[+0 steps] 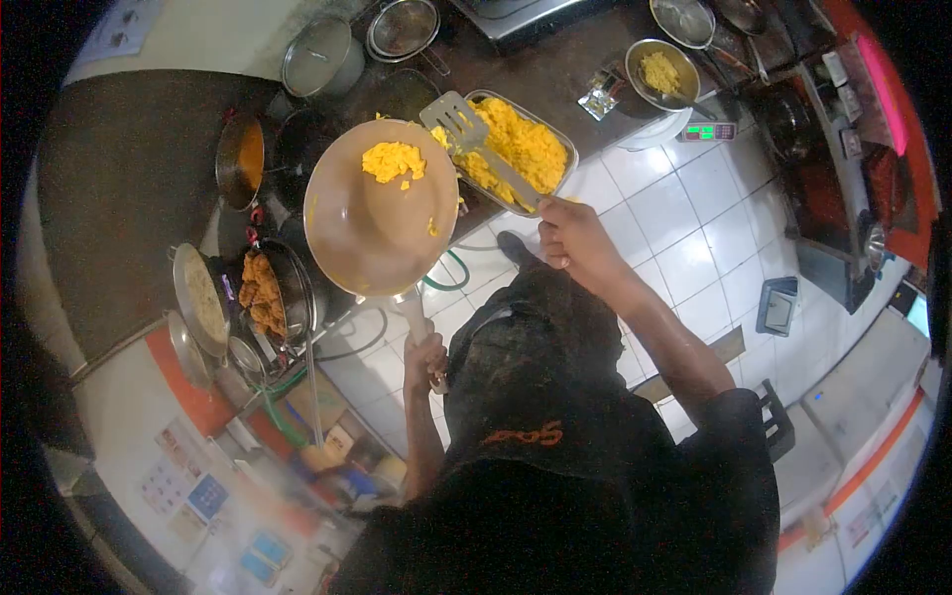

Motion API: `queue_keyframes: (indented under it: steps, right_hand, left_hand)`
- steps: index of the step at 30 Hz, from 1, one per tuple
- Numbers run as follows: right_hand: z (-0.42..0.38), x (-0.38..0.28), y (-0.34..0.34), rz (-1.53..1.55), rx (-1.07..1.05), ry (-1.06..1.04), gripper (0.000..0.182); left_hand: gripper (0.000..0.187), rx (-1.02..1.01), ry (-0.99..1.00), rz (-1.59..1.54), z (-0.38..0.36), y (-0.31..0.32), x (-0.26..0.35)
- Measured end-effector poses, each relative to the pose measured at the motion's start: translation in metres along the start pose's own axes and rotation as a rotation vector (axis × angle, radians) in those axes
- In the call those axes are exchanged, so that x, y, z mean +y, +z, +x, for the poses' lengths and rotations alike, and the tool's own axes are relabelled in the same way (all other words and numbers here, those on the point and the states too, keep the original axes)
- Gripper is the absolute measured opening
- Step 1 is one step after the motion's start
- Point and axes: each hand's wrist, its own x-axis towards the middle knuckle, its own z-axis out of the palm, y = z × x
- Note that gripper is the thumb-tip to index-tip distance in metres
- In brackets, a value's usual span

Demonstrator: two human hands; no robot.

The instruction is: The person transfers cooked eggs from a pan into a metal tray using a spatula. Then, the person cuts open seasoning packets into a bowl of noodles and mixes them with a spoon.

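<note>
Kitchen counter; left hand (424,353) grips tilted pan (380,206), yellow egg (393,161) inside; right hand (573,236) clutches spatula (483,147).

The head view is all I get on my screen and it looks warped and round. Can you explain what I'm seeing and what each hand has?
It is one wide-angle camera worn on the person's head, looking down, so the edges curve. The dark shape at the bottom is the person's own body and arms. The left hand grips the handle of a tilted pan that has a little yellow scrambled egg left in it. The right hand holds a slotted spatula over a metal tray heaped with the same egg. On the counter further back sit a smaller bowl of egg and a lidded pot. White floor tiles show below.
</note>
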Motion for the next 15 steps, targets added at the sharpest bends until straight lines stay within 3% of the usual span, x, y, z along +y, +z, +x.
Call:
queue_keyframes:
  steps: [6,9,12,14,15]
  right_hand:
    - [0.005,-0.016,0.005,0.031,-0.147,0.155,0.016]
    - [-0.003,-0.017,0.001,0.067,-0.076,0.092,0.014]
    - [0.004,-0.004,-0.018,-0.088,0.022,-0.046,0.016]
    - [0.021,0.021,-0.037,-1.366,0.318,-0.642,0.029]
    - [0.043,0.032,-0.059,-1.365,0.325,-0.659,0.029]
  left_hand:
    - [0.019,0.057,-0.011,0.205,0.0,-0.011,0.006]
    - [0.021,0.065,-0.037,0.183,0.0,-0.01,0.003]
    - [0.019,0.043,-0.004,0.131,0.001,-0.015,-0.002]
    - [0.018,0.003,0.01,0.08,0.001,-0.016,-0.001]
    - [0.018,-0.003,0.024,0.036,0.003,-0.014,0.001]
